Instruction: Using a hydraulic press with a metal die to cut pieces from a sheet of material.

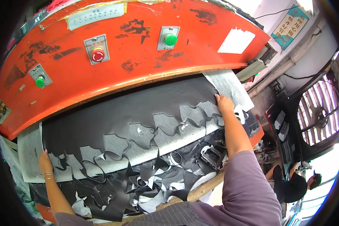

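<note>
A wide black sheet of leather-like material (132, 105) lies on a pale cutting board (30, 158) beneath an orange press. Along its near edge run several cut-out gaps with thin curling strips between them. My left hand (46, 164) is at the sheet's left edge, fingers closed on its near corner. At the right edge, my right hand (225, 103) pinches the sheet between thumb and fingers. Both arms are stretched wide. The far side of the sheet disappears under the press.
The orange press front (139, 49) carries a red button (98, 55) and green buttons (170, 40). Black and white scraps (150, 188) heap up at the near side, with a metal-edged, box-like piece (213, 156) among them. A large fan (320, 116) and another person (292, 186) are at right.
</note>
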Available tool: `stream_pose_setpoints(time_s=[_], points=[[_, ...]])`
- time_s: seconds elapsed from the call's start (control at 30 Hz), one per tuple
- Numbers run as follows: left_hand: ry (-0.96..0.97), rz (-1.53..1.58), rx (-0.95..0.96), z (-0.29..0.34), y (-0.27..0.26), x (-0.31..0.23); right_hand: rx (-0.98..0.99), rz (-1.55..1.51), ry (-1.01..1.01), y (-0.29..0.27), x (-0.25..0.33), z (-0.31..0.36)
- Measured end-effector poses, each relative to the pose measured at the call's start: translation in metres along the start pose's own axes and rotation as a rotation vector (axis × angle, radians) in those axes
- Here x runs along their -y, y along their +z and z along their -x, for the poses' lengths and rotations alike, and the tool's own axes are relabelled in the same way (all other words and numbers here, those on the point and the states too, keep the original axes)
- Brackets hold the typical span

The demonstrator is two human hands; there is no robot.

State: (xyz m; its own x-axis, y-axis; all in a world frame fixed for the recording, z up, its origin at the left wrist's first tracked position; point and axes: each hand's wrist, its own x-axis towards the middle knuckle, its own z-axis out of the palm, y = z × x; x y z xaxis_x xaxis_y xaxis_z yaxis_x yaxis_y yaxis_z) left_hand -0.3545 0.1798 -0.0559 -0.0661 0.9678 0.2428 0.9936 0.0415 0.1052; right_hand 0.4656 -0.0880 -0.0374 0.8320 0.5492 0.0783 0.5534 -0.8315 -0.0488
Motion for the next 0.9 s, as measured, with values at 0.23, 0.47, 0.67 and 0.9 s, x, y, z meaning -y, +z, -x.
stream_pose_setpoints(time_s=[0.23, 0.47, 0.67, 0.9], points=[[0.039, 0.065, 0.091, 0.039, -0.007, 0.011, -0.061, 0.032, -0.083, 0.002, -0.053, 0.016], [-0.058, -0.201, -0.075, 0.109, -0.049, -0.025, -0.455, -0.178, -0.541, -0.065, -0.086, 0.116], [0.113, 0.011, 0.310, 0.231, -0.088, -0.140, 0.368, -0.312, -0.649, -0.087, -0.082, 0.248], [0.219, -0.068, 0.852, 0.333, -0.174, -0.144, 0.173, -0.093, -0.648, -0.086, -0.074, 0.288]])
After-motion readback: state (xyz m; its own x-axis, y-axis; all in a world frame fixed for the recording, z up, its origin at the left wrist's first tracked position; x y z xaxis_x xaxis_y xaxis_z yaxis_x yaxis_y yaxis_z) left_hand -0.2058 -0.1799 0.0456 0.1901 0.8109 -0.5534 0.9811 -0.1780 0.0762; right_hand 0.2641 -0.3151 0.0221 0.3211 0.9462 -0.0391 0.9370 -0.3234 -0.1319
